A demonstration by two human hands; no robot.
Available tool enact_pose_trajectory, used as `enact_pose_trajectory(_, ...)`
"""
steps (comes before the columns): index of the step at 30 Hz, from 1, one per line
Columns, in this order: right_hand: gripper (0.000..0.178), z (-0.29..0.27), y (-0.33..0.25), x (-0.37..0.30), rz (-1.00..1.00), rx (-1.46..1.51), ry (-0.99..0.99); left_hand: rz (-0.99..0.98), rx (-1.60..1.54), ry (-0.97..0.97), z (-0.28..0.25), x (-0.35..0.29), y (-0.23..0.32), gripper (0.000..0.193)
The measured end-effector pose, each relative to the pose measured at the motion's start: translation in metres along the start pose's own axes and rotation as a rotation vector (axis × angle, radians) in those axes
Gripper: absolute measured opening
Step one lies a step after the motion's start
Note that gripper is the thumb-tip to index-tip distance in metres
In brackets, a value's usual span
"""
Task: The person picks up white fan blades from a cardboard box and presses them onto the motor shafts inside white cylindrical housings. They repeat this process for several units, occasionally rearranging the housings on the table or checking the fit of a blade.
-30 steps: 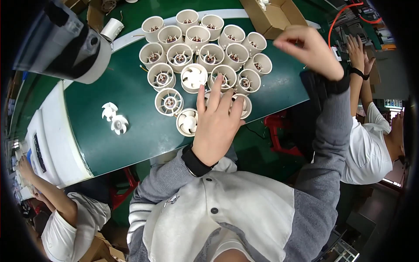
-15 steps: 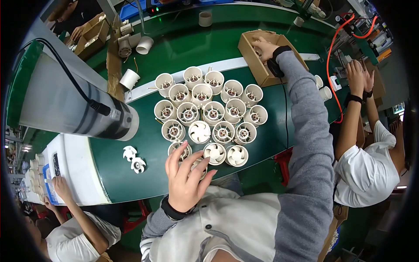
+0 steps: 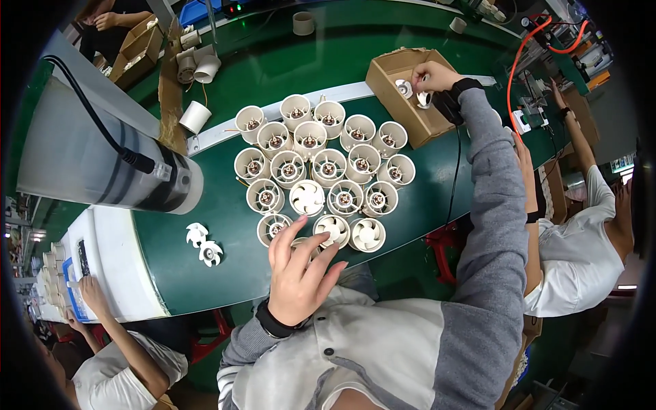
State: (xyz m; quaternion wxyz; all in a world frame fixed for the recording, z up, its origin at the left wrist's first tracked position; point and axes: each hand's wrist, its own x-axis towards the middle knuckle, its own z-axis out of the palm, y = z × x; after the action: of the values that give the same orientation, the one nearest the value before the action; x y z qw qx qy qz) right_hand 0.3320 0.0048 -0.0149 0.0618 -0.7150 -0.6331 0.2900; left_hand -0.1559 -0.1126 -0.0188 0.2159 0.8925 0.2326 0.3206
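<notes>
Several cream cylindrical housings stand in rows on the green table, most with a spoked hub inside. White fan wheels sit in a few, such as the nearest-right housing (image 3: 367,235) and a housing (image 3: 307,198) farther back. My left hand (image 3: 301,277), fingers spread, hovers over the near row and partly hides a housing there. In the cardboard box (image 3: 394,106), my right hand (image 3: 434,76) has its fingers curled at a white fan wheel (image 3: 424,100); the fingertips are partly hidden. Another white fan wheel (image 3: 404,88) is beside them. Two loose fan wheels (image 3: 205,244) lie at left.
A large translucent cylinder (image 3: 116,157) with a black cable leans in from the left. A metal strip (image 3: 348,93) crosses behind the housings. More housings (image 3: 195,117) lie at the back left. Co-workers sit on both sides; one's arm (image 3: 529,184) is close to my right sleeve.
My right hand has drawn back slightly toward the right within the box, and white fan wheels now show by its fingers. My left hand stays spread over the near row. The view has shifted slightly.
</notes>
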Motion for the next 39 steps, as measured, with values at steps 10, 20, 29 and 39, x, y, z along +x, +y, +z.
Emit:
enact_pose_trajectory(10, 0.019, 0.022, -0.078, -0.092, -0.135, 1.113, 0.466, 0.042, -0.107, 0.019, 0.001, 0.008, 0.002, 0.037)
enact_pose_trajectory(20, 0.019, 0.202, -0.31, -0.171, -0.319, 1.61, 0.203, 0.025, -0.366, 0.372, -0.022, 0.009, 0.008, 0.052)
enact_pose_trajectory(29, 0.025, 0.301, -0.376, -0.142, -0.327, 1.455, 0.117, -0.256, 0.025, 0.455, -0.068, -0.115, -0.055, 0.042)
enact_pose_trajectory(39, 0.04, 0.324, -0.376, -0.119, -0.597, 0.209, 0.344, -0.377, 0.405, 0.2, -0.098, -0.136, -0.081, 0.032)
